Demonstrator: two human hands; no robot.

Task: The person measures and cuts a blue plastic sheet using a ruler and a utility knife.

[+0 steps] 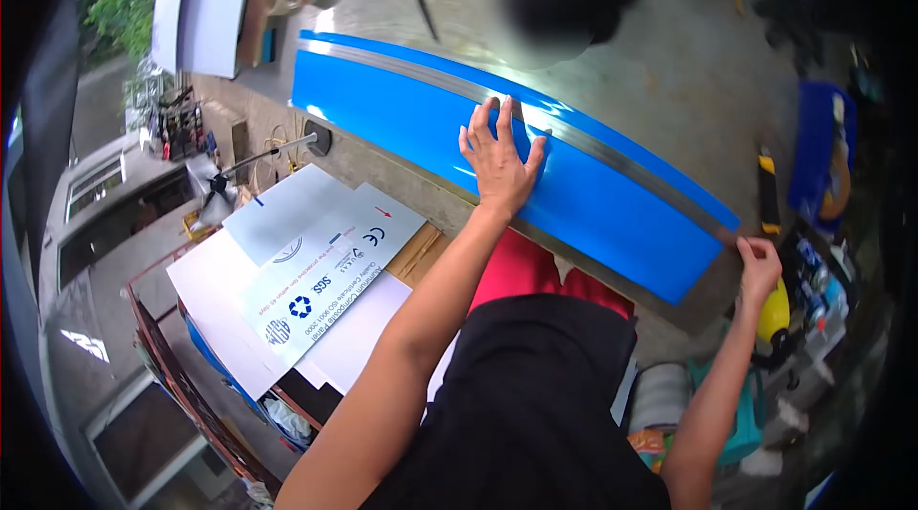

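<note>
1. The blue panel (411, 118) lies flat on the grey workbench (669, 70), directly ahead of the person. Its long axis runs from far left to near right across the view.
2. A metal straightedge (449, 82) lies along that same axis on the panel, closer to its far edge and leaving a narrow blue strip beyond it.
3. The left hand (499, 161) rests palm down on the blue face near mid-length, fingers spread, fingertips reaching up to the straightedge.
4. The right hand (760, 266) sits at the near right end of the panel, fingers curled and pinched at the end of the straightedge; whether it holds a small tool cannot be told.
5. The left hand is the nearer one to the middle of the panel; the right hand is at the panel's end.
6. Printed white sheets (316, 271) are stacked at the near left, below bench level.
7. A yellow-and-black knife (768, 187) lies on the bench to the right, just beyond the panel's end.
</note>
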